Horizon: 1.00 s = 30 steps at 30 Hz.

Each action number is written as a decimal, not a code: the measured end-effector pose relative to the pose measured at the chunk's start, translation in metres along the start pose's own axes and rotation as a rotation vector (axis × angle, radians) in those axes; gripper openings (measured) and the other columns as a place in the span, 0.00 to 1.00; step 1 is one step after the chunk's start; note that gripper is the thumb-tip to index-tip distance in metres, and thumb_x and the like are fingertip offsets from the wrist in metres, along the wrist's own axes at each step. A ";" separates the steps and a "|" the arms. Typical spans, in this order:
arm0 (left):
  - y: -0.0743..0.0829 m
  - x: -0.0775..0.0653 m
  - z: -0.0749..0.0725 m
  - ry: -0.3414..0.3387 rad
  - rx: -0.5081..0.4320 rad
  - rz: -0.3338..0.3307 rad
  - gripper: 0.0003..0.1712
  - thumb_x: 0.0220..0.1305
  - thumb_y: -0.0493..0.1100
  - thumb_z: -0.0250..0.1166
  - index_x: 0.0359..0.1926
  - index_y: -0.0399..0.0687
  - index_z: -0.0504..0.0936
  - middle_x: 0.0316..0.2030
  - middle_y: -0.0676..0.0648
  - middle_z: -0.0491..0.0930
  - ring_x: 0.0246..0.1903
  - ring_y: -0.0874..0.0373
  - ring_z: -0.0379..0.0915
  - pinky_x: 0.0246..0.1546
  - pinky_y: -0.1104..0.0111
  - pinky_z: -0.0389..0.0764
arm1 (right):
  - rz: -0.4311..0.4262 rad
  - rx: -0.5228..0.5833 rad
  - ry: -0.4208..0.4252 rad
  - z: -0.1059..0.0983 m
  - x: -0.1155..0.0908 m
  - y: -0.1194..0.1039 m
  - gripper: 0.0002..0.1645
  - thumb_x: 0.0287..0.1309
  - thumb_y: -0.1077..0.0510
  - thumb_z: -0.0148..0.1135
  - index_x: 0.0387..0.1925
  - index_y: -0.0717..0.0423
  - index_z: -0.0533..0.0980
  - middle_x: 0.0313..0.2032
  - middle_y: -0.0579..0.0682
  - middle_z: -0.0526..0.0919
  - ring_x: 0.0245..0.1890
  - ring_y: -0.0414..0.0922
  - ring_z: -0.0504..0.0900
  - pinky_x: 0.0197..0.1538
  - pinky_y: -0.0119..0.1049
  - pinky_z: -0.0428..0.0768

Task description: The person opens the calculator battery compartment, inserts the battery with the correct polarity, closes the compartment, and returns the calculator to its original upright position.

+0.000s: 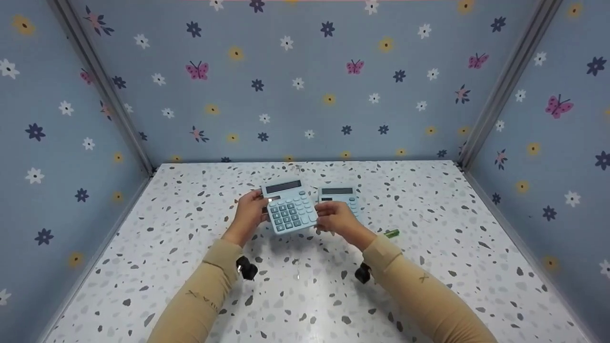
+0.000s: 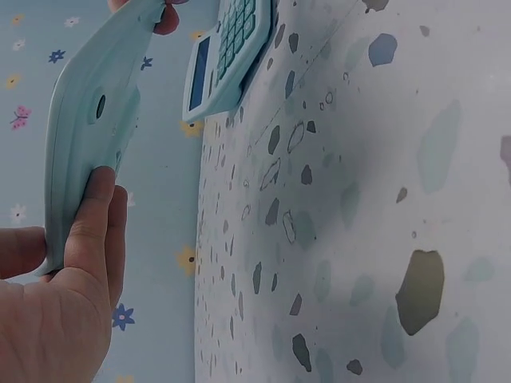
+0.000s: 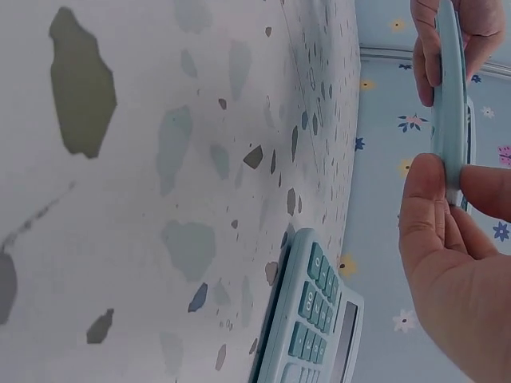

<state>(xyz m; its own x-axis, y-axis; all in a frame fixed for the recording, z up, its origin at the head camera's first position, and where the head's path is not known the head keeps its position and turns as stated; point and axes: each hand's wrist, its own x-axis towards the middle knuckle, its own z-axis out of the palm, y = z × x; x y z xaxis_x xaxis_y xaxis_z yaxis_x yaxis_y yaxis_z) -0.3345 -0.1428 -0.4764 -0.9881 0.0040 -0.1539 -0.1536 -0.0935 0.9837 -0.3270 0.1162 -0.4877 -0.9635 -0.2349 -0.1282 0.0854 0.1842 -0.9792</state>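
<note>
Left hand (image 1: 248, 213) and right hand (image 1: 340, 219) pinched the pale-blue desk calculator (image 1: 290, 207) by opposite edges, above the speckled tabletop (image 1: 286, 300). Step judged: two-handed holding; next move called for even grips.

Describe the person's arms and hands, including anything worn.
The long tan fabric left sleeve and matching right sleeve end in cuffs. Both bear a dark cross-like sign; the left adds small characters. A small black attachment shows by the left cuff, another by the right. The left hand and right hand are gloveless.
</note>
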 end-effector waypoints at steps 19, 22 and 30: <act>-0.002 -0.008 0.021 -0.141 0.028 0.036 0.26 0.84 0.35 0.51 0.77 0.34 0.69 0.65 0.32 0.81 0.48 0.57 0.87 0.45 0.69 0.90 | -0.068 0.020 -0.031 -0.033 -0.018 0.000 0.27 0.69 0.66 0.67 0.66 0.72 0.77 0.46 0.55 0.86 0.39 0.41 0.87 0.45 0.34 0.91; -0.004 -0.009 0.030 -0.167 0.053 0.017 0.26 0.83 0.35 0.52 0.77 0.33 0.69 0.62 0.34 0.82 0.46 0.57 0.87 0.44 0.69 0.90 | -0.076 0.006 -0.006 -0.042 -0.021 -0.002 0.27 0.70 0.65 0.68 0.67 0.71 0.76 0.47 0.56 0.85 0.39 0.41 0.88 0.47 0.35 0.91; -0.003 -0.015 0.048 -0.234 0.098 0.000 0.25 0.81 0.33 0.53 0.75 0.34 0.73 0.60 0.34 0.84 0.44 0.56 0.87 0.45 0.66 0.91 | -0.088 -0.019 0.033 -0.057 -0.024 -0.002 0.30 0.71 0.62 0.69 0.69 0.71 0.75 0.52 0.60 0.85 0.41 0.41 0.89 0.53 0.41 0.92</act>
<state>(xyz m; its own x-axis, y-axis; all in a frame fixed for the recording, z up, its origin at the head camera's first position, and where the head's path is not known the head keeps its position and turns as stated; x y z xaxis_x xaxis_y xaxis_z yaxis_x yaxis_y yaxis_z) -0.3201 -0.0953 -0.4727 -0.9618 0.2356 -0.1396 -0.1428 0.0035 0.9897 -0.3183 0.1764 -0.4734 -0.9750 -0.2192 -0.0359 -0.0048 0.1824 -0.9832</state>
